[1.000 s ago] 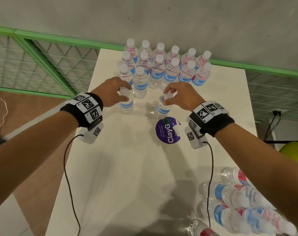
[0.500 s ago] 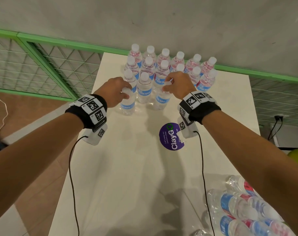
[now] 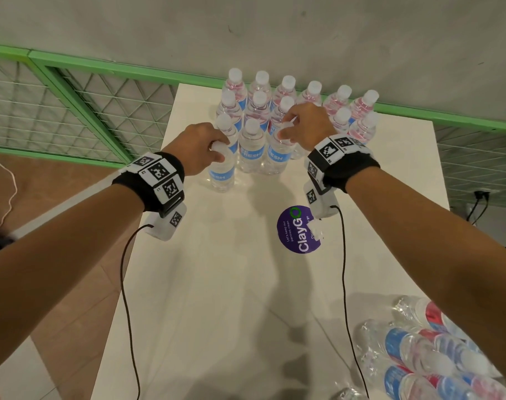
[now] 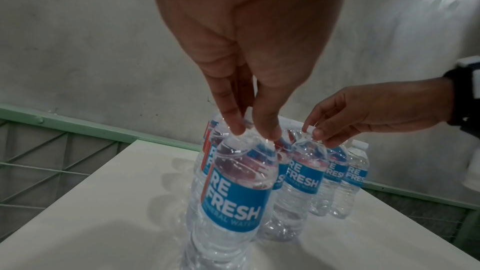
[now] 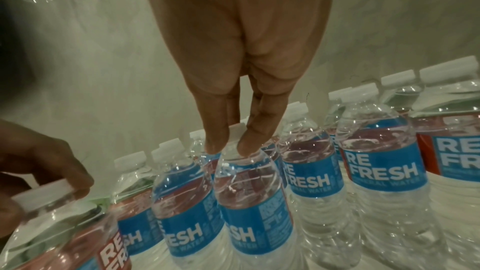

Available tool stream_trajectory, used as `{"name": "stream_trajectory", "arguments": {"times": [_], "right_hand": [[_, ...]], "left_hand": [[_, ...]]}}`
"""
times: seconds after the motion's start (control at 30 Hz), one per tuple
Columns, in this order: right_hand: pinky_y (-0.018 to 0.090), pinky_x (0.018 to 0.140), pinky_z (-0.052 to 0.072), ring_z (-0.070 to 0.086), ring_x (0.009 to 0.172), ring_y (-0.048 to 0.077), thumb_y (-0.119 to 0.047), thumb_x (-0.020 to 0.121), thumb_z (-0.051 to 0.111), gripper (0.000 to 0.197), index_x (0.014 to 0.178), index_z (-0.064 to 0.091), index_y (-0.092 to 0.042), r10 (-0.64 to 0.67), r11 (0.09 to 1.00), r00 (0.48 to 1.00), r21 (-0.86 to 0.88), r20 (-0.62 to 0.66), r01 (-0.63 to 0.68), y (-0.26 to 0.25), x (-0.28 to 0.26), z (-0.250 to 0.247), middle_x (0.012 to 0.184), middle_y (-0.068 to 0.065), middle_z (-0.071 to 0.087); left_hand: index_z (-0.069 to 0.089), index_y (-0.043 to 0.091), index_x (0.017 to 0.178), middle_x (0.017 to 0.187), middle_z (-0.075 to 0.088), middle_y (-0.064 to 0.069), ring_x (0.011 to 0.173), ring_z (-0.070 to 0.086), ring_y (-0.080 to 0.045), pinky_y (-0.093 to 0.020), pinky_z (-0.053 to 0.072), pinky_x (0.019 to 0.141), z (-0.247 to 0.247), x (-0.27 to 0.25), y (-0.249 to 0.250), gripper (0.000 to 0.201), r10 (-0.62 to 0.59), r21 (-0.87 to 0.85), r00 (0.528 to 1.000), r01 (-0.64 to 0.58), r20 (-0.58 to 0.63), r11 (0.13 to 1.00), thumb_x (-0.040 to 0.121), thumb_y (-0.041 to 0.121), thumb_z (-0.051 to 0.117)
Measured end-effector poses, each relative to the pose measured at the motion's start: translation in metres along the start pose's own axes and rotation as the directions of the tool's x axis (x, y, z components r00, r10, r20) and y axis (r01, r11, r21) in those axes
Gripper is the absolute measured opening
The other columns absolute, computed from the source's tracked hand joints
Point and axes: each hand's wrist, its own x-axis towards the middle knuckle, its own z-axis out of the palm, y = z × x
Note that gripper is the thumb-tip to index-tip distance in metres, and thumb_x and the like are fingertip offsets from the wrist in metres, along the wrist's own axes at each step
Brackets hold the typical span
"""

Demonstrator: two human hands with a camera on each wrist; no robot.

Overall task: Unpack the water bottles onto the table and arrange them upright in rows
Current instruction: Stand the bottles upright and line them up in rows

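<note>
Several clear water bottles (image 3: 286, 90) with white caps and blue labels stand upright in rows at the far end of the white table (image 3: 217, 284). My left hand (image 3: 208, 148) pinches the cap of a bottle (image 3: 221, 171) (image 4: 233, 188) standing at the front left of the group. My right hand (image 3: 298, 128) pinches the cap of another upright bottle (image 3: 277, 157) (image 5: 254, 202) in the third row, beside a bottle (image 3: 250, 148). Both held bottles rest on the table.
Wrapped bottles (image 3: 425, 350) lie on their sides at the table's near right corner. A purple round sticker (image 3: 299, 229) sits mid-table. A green-framed wire fence (image 3: 72, 102) runs along the left and behind; a grey wall is behind the rows.
My right hand carried its bottle forward from near the sticker into the third row beside the others. The left hand stayed on its bottle at the front left.
</note>
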Motion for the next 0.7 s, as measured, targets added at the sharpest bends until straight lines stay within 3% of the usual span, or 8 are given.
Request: {"name": "stream_trajectory", "arguments": {"times": [0.17,0.37,0.53,0.7], "right_hand": [[0.03,0.076,0.05,0.066,0.09,0.029,-0.019,0.075,0.076,0.031,0.102,0.064,-0.01,0.005,1.0,1.0,0.025,0.0,-0.005,0.0013,-0.0017,0.0002,0.103,0.016,0.066],[0.028,0.074,0.047,0.066,0.091,0.029,-0.018,0.079,0.071,0.029,0.105,0.064,-0.009,-0.022,1.0,1.0,0.015,0.016,0.022,-0.0007,-0.002,0.0011,0.103,0.015,0.066],[0.028,0.076,0.048,0.066,0.09,0.027,-0.018,0.078,0.072,0.03,0.105,0.064,-0.009,-0.026,1.0,1.0,0.017,0.014,0.026,0.0002,-0.002,0.0007,0.104,0.013,0.066],[0.028,0.075,0.046,0.06,0.083,0.022,-0.018,0.078,0.072,0.03,0.106,0.065,-0.008,-0.047,0.999,0.999,0.022,0.012,0.047,0.0029,-0.0024,0.001,0.096,0.01,0.063]], "left_hand": [[0.062,0.008,0.116,0.109,0.059,-0.015,0.099,0.052,-0.029,-0.026,0.034,0.083,0.0033,-0.0017,0.0023,0.037,0.003,-0.017,1.0,-0.004,-0.006,1.0,0.08,0.013,0.069],[0.062,0.009,0.115,0.108,0.059,-0.015,0.099,0.052,-0.028,-0.025,0.033,0.082,0.0026,-0.0022,0.0001,0.035,-0.005,-0.014,1.0,0.005,-0.019,1.0,0.08,0.013,0.069],[0.063,0.008,0.114,0.106,0.058,-0.015,0.086,0.044,-0.016,-0.025,0.034,0.081,0.0029,-0.0018,0.0005,0.035,0.004,-0.042,1.0,-0.005,-0.024,0.999,0.08,0.013,0.069],[0.063,0.008,0.115,0.106,0.059,-0.015,0.093,0.051,-0.025,-0.025,0.034,0.082,0.0025,0.0008,-0.0004,0.036,0.008,-0.026,0.999,-0.008,-0.031,1.0,0.08,0.013,0.069]]}}
